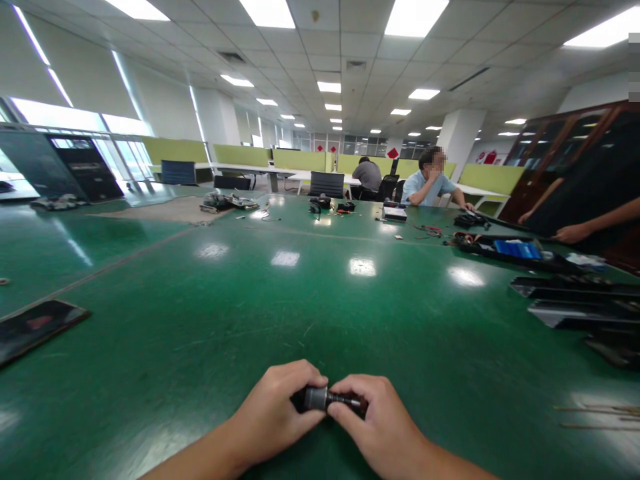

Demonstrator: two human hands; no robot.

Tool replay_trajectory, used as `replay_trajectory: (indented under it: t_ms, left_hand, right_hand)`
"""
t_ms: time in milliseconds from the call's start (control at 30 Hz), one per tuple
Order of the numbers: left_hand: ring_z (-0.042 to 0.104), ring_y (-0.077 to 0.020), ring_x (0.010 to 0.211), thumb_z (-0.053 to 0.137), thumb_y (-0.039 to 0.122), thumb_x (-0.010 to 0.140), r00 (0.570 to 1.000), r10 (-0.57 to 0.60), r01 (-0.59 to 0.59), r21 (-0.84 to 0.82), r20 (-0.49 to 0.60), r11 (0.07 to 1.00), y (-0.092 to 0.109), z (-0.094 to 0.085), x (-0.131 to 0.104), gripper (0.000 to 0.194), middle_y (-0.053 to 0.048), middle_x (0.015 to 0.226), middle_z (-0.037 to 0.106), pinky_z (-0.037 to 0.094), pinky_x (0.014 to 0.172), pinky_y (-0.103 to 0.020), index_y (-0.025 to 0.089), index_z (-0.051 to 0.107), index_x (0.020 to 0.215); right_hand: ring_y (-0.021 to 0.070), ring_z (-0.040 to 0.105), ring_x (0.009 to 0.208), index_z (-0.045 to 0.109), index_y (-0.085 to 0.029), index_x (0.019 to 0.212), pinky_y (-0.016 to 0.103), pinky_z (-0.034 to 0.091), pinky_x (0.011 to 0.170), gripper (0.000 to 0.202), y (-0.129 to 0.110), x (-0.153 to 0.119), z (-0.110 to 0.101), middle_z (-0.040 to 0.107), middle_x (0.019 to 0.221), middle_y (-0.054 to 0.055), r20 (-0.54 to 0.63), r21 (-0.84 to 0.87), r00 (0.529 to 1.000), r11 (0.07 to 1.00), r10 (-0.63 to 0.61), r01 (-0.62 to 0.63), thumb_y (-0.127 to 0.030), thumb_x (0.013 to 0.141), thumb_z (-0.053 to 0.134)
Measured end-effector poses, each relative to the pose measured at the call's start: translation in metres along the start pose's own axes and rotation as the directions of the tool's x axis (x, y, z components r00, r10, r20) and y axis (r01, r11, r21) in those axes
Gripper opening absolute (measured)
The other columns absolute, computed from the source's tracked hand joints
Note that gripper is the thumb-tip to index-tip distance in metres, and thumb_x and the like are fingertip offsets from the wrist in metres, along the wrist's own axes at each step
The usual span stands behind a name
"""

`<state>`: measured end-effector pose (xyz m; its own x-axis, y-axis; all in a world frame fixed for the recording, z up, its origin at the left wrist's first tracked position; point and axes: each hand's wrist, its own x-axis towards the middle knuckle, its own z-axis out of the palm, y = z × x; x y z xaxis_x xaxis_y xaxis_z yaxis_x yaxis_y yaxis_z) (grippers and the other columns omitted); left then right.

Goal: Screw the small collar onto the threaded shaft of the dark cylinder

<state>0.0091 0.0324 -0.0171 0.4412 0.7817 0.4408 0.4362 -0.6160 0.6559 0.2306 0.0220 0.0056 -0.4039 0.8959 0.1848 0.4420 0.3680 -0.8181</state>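
Note:
Low in the middle of the head view, above the green tabletop, is a small cylindrical part (316, 399). It has a dark grey body and a thinner, ridged shaft with a light tip pointing right. My left hand (280, 407) is closed around its body, thumb and forefinger at the grey end. My right hand (377, 417) curls round the shaft side, its thumb and forefinger close to where body and shaft meet. The far ends of the part are partly hidden by my fingers.
The green table (240, 300) bears a dark flat panel (43, 327) at left and thin rods (600, 417) at right. Long black housings (590, 310) and a tray with a blue pack (517, 249) lie at right. A seated person (425, 183) and a standing person (585, 200) are beyond.

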Motion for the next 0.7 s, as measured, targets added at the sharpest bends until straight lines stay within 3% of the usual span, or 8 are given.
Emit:
replay_trajectory:
  t_ms: [700]
  left_hand:
    - [0.069,-0.0143,0.085,0.076,0.02,0.081,1.0,0.018,-0.018,0.015,-0.013,1.0,0.0023,-0.0077,-0.0011,0.025,-0.002,0.095,0.072,0.052,0.076,-0.025,0.022,0.067,0.105]
  right_hand:
    - [0.016,0.066,0.074,0.078,-0.023,0.093,0.026,0.042,0.069,0.01,-0.0072,-0.0029,-0.0025,0.074,0.08,-0.002,0.01,-0.003,1.0,1.0,0.019,-0.019,-0.018,0.088,0.071]
